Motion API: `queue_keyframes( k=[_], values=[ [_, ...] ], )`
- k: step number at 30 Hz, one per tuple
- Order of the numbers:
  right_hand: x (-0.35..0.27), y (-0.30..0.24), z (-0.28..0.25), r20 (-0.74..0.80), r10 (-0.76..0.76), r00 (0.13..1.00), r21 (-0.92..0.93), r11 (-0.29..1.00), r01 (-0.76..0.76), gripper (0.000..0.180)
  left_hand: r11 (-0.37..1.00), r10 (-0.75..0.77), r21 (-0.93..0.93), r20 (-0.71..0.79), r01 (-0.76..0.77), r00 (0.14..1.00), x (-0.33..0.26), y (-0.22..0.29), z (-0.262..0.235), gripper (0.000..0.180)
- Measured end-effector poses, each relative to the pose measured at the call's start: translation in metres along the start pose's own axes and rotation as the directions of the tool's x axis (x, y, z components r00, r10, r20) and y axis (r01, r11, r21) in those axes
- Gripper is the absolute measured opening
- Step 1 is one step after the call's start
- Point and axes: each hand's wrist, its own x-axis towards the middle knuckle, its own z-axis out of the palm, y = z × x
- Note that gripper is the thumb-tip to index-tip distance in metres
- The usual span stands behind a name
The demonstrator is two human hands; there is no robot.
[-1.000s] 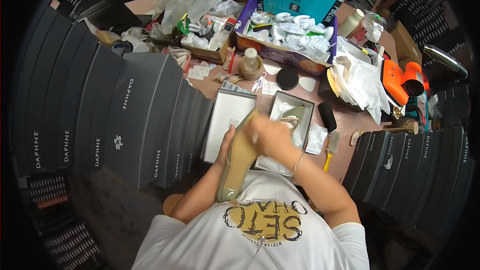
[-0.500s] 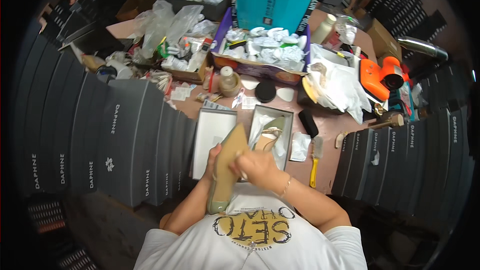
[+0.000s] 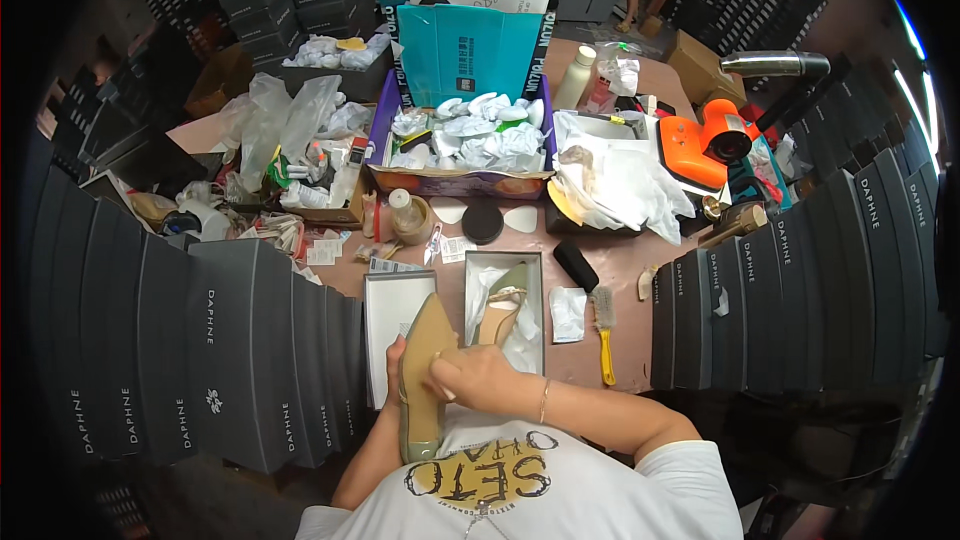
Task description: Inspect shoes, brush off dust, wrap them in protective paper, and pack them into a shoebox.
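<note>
Two hands hold your shoe (image 3: 424, 370) sole-up over your lap. Its long axis runs away from you, toe toward the open box (image 3: 504, 312). Your right hand (image 3: 478, 380) presses fingers on the sole; your left hand (image 3: 394, 372) grips the edge underneath.

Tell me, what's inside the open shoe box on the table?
The open shoe box holds a green shoe lying on crumpled white paper. Whatever lies under the paper is hidden.

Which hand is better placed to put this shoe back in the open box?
Probably the right hand: it lies on the shoe's sole, nearest the open box. The left hand grips the far edge.
</note>
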Motion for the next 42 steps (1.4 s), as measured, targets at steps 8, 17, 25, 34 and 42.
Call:
queue_keyframes(
  k=[8, 17, 25, 34, 42],
  values=[
    [0.001, -0.004, 0.001, 0.015, -0.121, 0.992, 0.039, 0.992, 0.121, 0.017, 0.999, -0.022, -0.048, 0.042, 0.024, 0.999, 0.004, -0.001, -0.006, 0.075],
    [-0.004, 0.005, -0.003, 0.04, -0.132, 0.99, 0.038, 0.991, 0.131, 0.018, 0.999, -0.033, -0.026, 0.049, 0.035, 0.998, 0.0, -0.002, -0.01, 0.075],
    [0.008, -0.002, -0.002, 0.039, -0.134, 0.99, 0.068, 0.989, 0.131, 0.023, 0.999, 0.021, 0.027, 0.026, -0.021, 0.999, 0.0, -0.006, 0.008, 0.075],
    [0.027, 0.012, 0.011, 0.137, 0.144, 0.98, 0.154, 0.974, -0.165, 0.014, 0.998, -0.005, -0.064, -0.092, -0.001, 0.996, 0.006, 0.008, 0.002, 0.075],
    [-0.087, 0.073, 0.029, 0.644, 0.539, 0.542, -0.039, 0.731, -0.681, 0.034, 0.433, 0.581, 0.886, -0.135, -0.164, 0.802, 0.046, 0.058, -0.048, 0.067]
  ],
)
